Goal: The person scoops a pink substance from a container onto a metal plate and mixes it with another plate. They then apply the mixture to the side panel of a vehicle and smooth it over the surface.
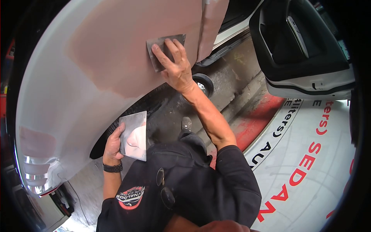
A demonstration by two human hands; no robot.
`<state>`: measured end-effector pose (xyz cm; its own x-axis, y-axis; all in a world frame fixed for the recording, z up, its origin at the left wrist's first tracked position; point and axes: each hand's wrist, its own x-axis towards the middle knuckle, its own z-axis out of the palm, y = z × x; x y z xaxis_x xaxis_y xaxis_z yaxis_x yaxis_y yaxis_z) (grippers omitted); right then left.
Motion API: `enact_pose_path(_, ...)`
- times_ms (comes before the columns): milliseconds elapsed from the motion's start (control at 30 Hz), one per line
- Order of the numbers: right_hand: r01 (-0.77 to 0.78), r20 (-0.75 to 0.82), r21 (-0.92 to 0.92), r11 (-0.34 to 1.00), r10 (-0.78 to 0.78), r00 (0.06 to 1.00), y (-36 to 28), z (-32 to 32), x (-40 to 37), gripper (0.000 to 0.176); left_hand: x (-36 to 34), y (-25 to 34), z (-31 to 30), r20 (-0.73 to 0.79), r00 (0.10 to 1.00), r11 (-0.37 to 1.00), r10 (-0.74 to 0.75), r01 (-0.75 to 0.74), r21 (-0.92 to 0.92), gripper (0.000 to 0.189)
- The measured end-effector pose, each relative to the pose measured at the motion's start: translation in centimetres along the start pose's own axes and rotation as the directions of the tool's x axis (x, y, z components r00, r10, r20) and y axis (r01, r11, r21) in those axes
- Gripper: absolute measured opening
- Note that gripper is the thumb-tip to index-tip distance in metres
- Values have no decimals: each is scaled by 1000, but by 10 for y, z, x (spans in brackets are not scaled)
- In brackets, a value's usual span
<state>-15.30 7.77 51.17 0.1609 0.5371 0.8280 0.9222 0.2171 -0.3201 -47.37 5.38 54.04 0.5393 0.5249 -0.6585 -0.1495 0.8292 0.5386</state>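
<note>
My right hand [176, 65] presses a thin, dark grey square spreader [155, 63] against the car's side panel [116, 58], with fingers laid across its face. That panel has a broad pinkish-brown patch over pale grey, near the edge beside the door gap. Lower left, my left hand [113, 145] grips a flat rectangular plate [135, 119] by its left side. Pale pink putty [137, 137] lies spread on the plate's lower right part. The wrist of that hand wears a dark watch [112, 167].
An open car door [305, 42] stands at the upper right. A white sheet [309, 154] with red and black lettering lies at the right. Below the panel is the dark wheel arch [150, 104]. A smaller pinkish patch [36, 143] and lamp [36, 176] are far left.
</note>
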Motion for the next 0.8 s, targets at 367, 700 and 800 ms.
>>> enact_pose_path(367,64,52,16,998,-64,997,-24,19,-44,75,-1,-2,-11,88,996,1000,16,-13,-28,42)
enact_pose_path(700,-542,313,670,507,469,826,-64,-93,-39,71,26,-17,35,202,957,975,209,-188,-120,46)
enact_pose_path(800,-325,272,741,588,180,945,-84,-123,-30,71,34,-31,79,43,922,914,384,-373,-159,47)
